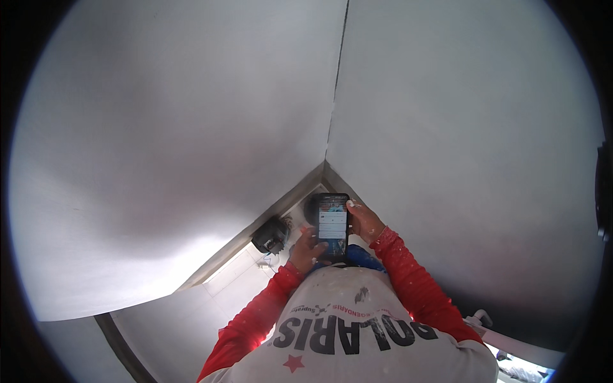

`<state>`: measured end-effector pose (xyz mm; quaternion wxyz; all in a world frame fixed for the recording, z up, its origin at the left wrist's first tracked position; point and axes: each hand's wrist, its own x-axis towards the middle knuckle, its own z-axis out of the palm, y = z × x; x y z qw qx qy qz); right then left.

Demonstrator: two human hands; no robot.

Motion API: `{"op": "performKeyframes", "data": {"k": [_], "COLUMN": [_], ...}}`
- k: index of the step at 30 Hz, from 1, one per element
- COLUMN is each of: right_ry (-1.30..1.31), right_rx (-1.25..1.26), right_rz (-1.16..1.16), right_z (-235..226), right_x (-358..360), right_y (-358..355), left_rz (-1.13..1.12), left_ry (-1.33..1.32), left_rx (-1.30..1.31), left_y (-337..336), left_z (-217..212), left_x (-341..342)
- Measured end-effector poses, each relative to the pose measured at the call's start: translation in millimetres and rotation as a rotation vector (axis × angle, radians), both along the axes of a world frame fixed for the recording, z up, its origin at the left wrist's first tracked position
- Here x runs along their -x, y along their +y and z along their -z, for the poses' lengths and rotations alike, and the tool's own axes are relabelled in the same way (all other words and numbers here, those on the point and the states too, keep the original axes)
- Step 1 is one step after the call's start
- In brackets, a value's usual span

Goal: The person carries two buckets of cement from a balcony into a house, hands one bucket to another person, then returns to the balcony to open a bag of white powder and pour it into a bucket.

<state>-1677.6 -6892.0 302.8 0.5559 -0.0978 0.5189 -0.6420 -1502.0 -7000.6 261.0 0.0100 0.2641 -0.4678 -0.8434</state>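
A black smartphone (332, 225) is held upright in front of my body, its screen lit with light panels and some blue. My right hand (365, 221) grips its right edge, with the thumb near the upper corner. On the lower left side, my left hand (307, 250) is closed at the phone, its thumb on or just over the lower part of the screen. The fingers behind the phone are hidden. Pale specks mark both hands and my red sleeves.
Two plain pale walls (460, 127) meet at a corner ahead, with a skirting strip (268, 214) along the base. A black object (271, 236) with a cable sits on the tiled floor (230, 281) by the left wall. White pipe-like fittings (480, 319) show at lower right.
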Motion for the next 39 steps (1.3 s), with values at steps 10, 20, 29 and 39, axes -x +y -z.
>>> {"op": "performKeyframes", "data": {"k": [10,20,29,39], "right_ry": [-0.025,-0.181,0.667,1.073], "right_rx": [0.018,-0.220,-0.905,-1.085], "right_rz": [-0.027,-0.116,-0.490,-0.848], "right_z": [4.2,54.7,321.0,554.1], "right_x": [5.2,-6.3,-20.5,23.7], "right_y": [-2.1,14.5,112.6,142.6], "left_rz": [-0.036,-0.030,0.652,0.642], "left_ry": [0.030,0.135,-0.606,-0.665], "left_rx": [0.094,0.802,0.597,1.158], "left_y": [1.7,13.7,69.1,45.2], "left_z": [4.1,103.6,340.7,592.3], "left_x": [1.4,-27.3,-134.5,10.1]}}
